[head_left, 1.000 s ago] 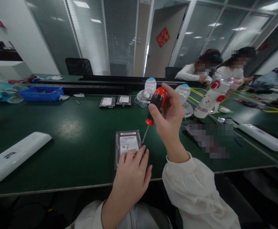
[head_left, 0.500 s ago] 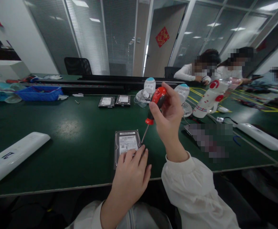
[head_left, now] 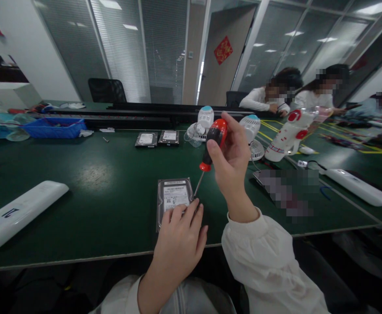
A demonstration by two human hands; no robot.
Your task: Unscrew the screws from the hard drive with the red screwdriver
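Observation:
A silver hard drive [head_left: 174,196] with a white label lies flat on the green table [head_left: 95,192] in front of me. My left hand [head_left: 179,237] rests on its near end with the fingers lying flat, pressing it down. My right hand [head_left: 232,159] is wrapped round the red and black handle of a screwdriver [head_left: 210,146]. The screwdriver leans to the right, and its thin shaft comes down to the drive's right edge, just beyond my left fingertips.
Two more hard drives [head_left: 158,138] lie farther back, beside small white fans [head_left: 207,120]. A white robot toy [head_left: 287,135] stands at the right. Long white devices [head_left: 17,216] lie at the left and at the right [head_left: 363,187]. A blue tray [head_left: 55,127] sits far left. Several people sit at the back right.
My right hand has turned the screwdriver handle slightly in place. My left hand and the drive have stayed where they were.

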